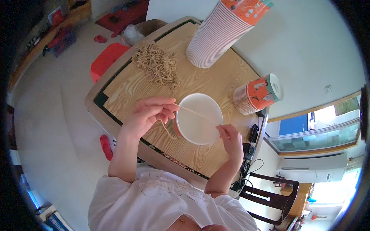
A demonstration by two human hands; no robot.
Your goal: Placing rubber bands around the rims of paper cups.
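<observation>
Tan cord (191,110) stretches straight across the mouth of a white-lined paper bucket (200,125), held up by the left hand (148,113), whose thumb and fingers pinch it firmly near the bucket's left rim. Its long axis slants from upper left to lower right, toward the right hand (231,142); those fingertips are pinched together at the right rim, but the last stretch fades against the white, so I cannot tell for certain what they hold. One loose end dangles below the left hand. The bucket's mouth faces up, with only bare white lining visible inside. Around it on the wood-grain table (198,159), a tangled heap of cords (156,65) lies beyond the left hand, a tall stack of nested buckets (217,36) rises at the far edge, and a shorter stack (250,96) stands to the right, both mouth down. Black cables (244,169) clutter the right edge. Off the table are a red stool (106,59), a cardboard box (152,26) containing white plastic (133,35), and a dark chair (271,198).
</observation>
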